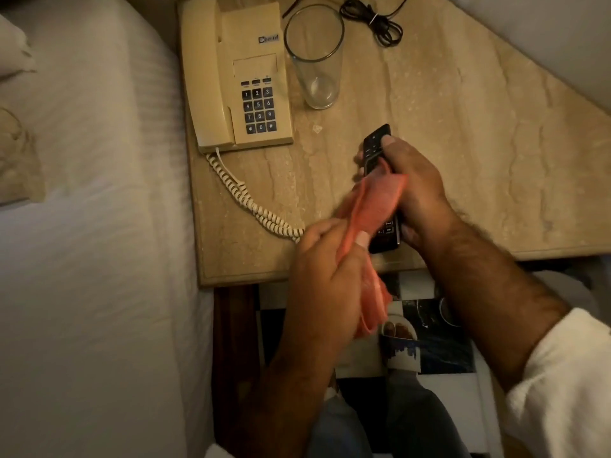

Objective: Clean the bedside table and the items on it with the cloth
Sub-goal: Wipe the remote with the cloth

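Note:
My right hand (417, 190) grips a black remote control (376, 147) above the front of the beige stone bedside table (463, 143). My left hand (325, 269) holds a pink-orange cloth (373, 206), which is draped over the middle of the remote and hangs down past the table's front edge. The remote's top end and bottom end show; its middle is hidden by the cloth. A cream push-button telephone (238, 77) sits at the table's back left, its coiled cord (254, 206) trailing toward my left hand. An empty drinking glass (315, 57) stands beside the phone.
A bundled black cable (380, 21) lies at the table's back. A small shiny scrap (317, 128) lies near the phone. A white-sheeted bed (92, 226) borders the table on the left. Below the table edge are my legs and a checkered floor (439, 345).

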Action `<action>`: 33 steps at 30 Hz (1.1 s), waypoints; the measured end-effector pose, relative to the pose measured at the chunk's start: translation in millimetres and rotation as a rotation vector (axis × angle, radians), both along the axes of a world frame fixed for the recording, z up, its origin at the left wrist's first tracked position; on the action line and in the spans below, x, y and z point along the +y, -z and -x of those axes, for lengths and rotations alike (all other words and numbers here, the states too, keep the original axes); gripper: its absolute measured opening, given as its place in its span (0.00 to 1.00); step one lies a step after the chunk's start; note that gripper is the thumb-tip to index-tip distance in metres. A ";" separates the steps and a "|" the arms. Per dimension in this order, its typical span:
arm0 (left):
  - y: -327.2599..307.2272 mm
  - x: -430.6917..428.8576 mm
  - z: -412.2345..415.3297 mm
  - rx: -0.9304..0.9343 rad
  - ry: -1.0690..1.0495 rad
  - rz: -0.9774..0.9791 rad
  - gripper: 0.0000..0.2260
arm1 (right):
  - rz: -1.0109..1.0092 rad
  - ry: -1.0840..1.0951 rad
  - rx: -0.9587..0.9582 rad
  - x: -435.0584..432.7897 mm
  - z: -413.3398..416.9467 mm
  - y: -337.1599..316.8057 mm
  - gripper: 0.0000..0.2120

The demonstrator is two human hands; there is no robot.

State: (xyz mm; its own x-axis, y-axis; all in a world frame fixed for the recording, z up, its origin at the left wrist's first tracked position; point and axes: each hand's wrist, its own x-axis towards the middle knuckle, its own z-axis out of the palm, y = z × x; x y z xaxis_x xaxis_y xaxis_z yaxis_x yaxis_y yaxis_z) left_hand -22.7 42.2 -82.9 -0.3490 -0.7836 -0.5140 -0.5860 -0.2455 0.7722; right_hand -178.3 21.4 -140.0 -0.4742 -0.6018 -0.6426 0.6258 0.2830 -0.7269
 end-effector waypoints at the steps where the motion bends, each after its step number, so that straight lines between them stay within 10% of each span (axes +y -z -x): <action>1: 1.0 -9.7 0.6 0.007 -0.090 0.049 0.15 | -0.031 -0.049 0.074 -4.0 -0.5 1.7 0.10; 6: 27.5 -63.8 3.5 -0.258 -0.107 0.619 0.21 | -0.208 -0.191 0.475 -27.3 3.7 12.4 0.10; 14: 92.4 -66.5 -7.4 -0.767 0.325 0.616 0.28 | -0.292 -0.173 0.741 -43.3 -6.2 30.5 0.13; 28: 106.3 -61.1 -16.5 -0.829 0.318 0.729 0.29 | -0.310 -0.093 0.938 -26.9 -25.5 33.8 0.11; 33: 89.1 -52.8 -24.3 -0.699 0.204 0.709 0.34 | -0.363 -0.305 1.282 -2.3 8.7 43.7 0.19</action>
State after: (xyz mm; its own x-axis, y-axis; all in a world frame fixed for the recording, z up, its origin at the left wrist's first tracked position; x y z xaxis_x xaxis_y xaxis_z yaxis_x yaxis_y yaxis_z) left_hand 1.6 -10.6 -171.9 -0.3092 -0.9464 -0.0937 -0.9417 0.2909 0.1690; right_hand -187.0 19.1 -183.6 -0.7315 -0.6818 0.0010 -0.5458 0.5846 -0.6002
